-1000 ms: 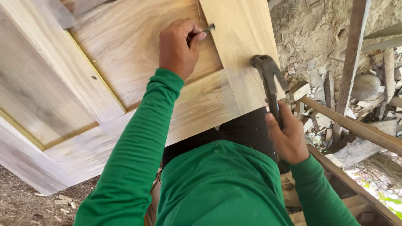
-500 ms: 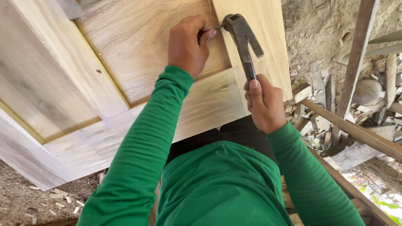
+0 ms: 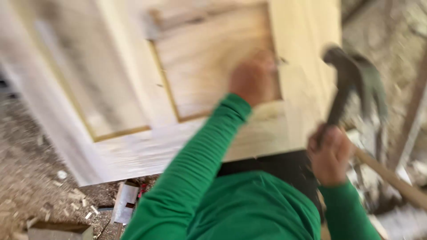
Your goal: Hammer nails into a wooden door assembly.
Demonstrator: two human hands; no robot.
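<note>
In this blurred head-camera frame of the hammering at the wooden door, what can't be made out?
- Nail: head view, motion blur and the left hand hide whatever its fingers pinch against the wooden door.
- Hammer head: smeared, shape unclear.
- Right hand: blurred; handle end hidden inside its grip.
- Ground debris: too blurred to identify.

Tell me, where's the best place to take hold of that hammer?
Probably low on the handle, as the right hand grips the hammer now, coming from below. The dark head points up and away from the wooden door panel, so a low grip leaves room to swing. The picture is blurred.
</note>
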